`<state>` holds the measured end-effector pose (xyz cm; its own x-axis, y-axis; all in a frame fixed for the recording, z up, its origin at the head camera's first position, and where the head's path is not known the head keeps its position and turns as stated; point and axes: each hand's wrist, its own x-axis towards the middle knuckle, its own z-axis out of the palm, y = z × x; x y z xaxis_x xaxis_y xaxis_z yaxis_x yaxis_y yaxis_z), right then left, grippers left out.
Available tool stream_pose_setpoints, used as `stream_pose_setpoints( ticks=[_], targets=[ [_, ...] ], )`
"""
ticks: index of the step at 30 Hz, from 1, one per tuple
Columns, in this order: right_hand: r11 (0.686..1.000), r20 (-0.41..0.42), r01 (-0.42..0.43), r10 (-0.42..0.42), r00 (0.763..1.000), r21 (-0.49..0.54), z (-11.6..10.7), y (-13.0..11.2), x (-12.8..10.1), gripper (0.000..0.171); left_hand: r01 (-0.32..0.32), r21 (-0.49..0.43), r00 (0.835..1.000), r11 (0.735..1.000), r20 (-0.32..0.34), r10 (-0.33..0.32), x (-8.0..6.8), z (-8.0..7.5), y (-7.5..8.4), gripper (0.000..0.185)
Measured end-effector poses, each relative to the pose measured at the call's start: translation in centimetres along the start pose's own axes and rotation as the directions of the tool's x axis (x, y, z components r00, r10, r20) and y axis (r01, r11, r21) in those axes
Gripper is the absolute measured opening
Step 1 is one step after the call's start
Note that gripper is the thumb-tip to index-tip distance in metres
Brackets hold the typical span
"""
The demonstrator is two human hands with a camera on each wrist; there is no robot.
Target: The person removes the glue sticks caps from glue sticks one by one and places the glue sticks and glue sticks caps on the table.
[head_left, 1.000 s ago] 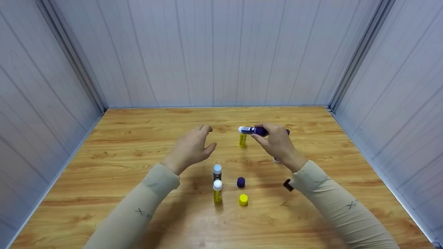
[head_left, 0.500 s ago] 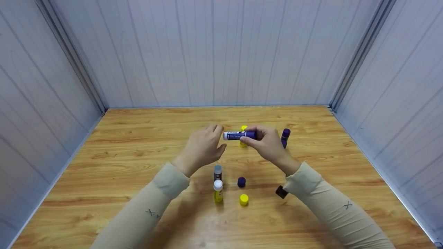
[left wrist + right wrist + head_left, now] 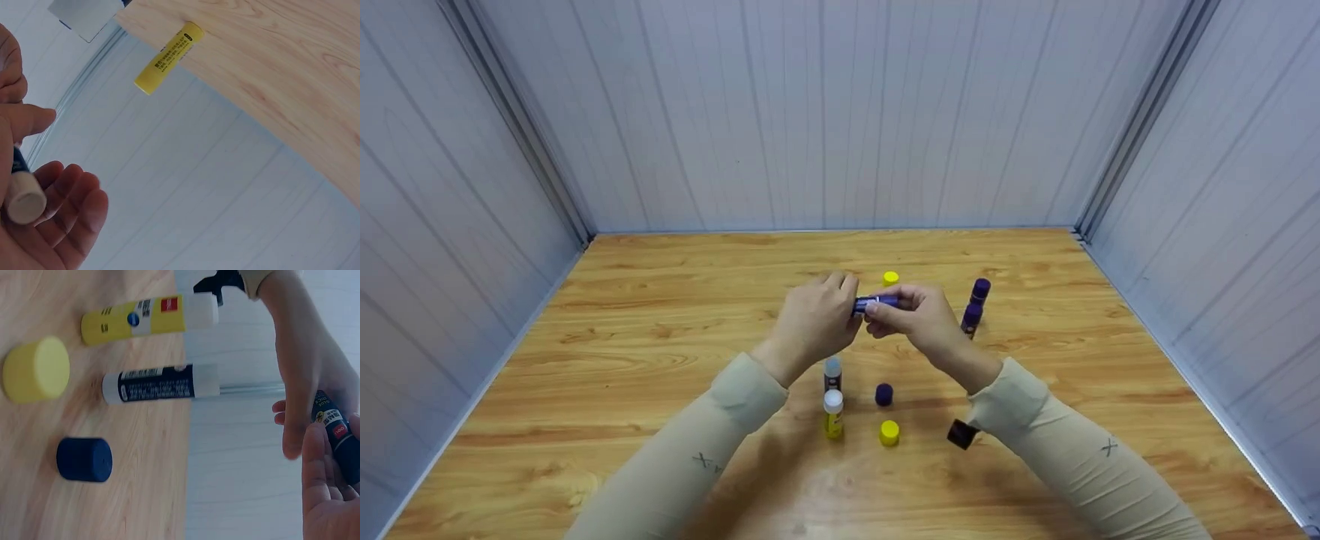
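Observation:
Over the middle of the wooden table [image 3: 622, 315], both hands meet on a purple glue stick [image 3: 877, 303] that lies level in the air. My right hand [image 3: 919, 319] grips its right part. My left hand [image 3: 817, 322] takes its white left end [image 3: 25, 202] between thumb and fingers [image 3: 76, 205]. In the right wrist view the held purple glue stick [image 3: 337, 439] lies between the left hand [image 3: 304, 365] and the right hand's fingers [image 3: 323, 495].
Just behind the hands stands a capped yellow stick [image 3: 891, 278], with two capped purple sticks [image 3: 976, 301] to the right. In front stand an uncapped dark stick [image 3: 832, 371] and an uncapped yellow stick [image 3: 832, 412], beside a blue cap [image 3: 883, 394] and a yellow cap [image 3: 889, 433]. Grey walls enclose three sides.
My right hand has carried the purple stick left and toward me. My left hand, open and apart before, has moved right and closed on the stick's white end.

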<state>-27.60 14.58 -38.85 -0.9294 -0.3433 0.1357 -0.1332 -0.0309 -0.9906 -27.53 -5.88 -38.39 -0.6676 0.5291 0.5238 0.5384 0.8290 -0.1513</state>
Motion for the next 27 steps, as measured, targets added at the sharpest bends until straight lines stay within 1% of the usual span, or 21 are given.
stream_pose_setpoints(
  ticks=[4, 9, 12, 15, 18, 20, 23, 25, 27],
  targets=[
    [1.0, 0.002, -0.021, 0.021, 1.0, 0.013, 0.4, -0.3, -0.3, 0.023, 0.018, 0.036, 1.0, 0.999, 0.008, -0.018, 0.0, 0.1, 0.2, 0.021],
    [0.999, 0.003, -0.04, 0.04, 0.999, 0.027, 0.5, -0.2, -0.3, 0.02, 0.001, 0.089, 1.0, 0.996, 0.008, -0.002, 0.0, 0.2, 0.3, 0.02],
    [0.999, 0.013, -0.046, 0.046, 0.999, 0.017, 0.5, -0.2, -0.3, 0.024, -0.002, 0.094, 1.0, 0.996, 0.009, 0.001, 0.0, 0.1, 0.3, 0.021],
    [0.999, 0.023, -0.031, 0.032, 0.999, -0.039, 0.3, -0.2, -0.3, 0.034, 0.002, 0.089, 1.0, 0.996, 0.011, -0.003, 0.0, 0.1, 0.2, 0.021],
    [0.988, 0.023, 0.003, 0.001, 1.0, -0.156, -0.1, -0.2, -0.4, 0.044, 0.006, 0.089, 1.0, 0.996, 0.012, -0.007, -0.1, 0.1, 0.1, 0.021],
    [0.971, 0.025, 0.032, -0.027, 0.999, -0.235, -0.3, -0.2, -0.4, 0.049, 0.006, 0.088, 1.0, 0.996, 0.005, -0.006, -0.2, 0.2, 0.1, 0.021],
    [0.932, 0.042, 0.094, -0.085, 0.995, -0.35, -0.5, -0.1, -0.5, 0.053, 0.004, 0.09, 1.0, 0.996, -0.01, -0.003, -0.2, 0.3, -0.1, 0.022],
    [0.896, 0.063, 0.149, -0.136, 0.989, -0.419, -0.6, -0.1, -0.6, 0.052, 0.0, 0.099, 1.0, 0.995, -0.015, 0.001, -0.3, 0.4, -0.1, 0.024],
    [0.842, 0.092, 0.212, -0.192, 0.977, -0.496, -0.6, -0.1, -0.6, 0.051, -0.002, 0.11, 1.0, 0.994, -0.01, 0.003, -0.3, 0.4, -0.2, 0.025]
  ],
)
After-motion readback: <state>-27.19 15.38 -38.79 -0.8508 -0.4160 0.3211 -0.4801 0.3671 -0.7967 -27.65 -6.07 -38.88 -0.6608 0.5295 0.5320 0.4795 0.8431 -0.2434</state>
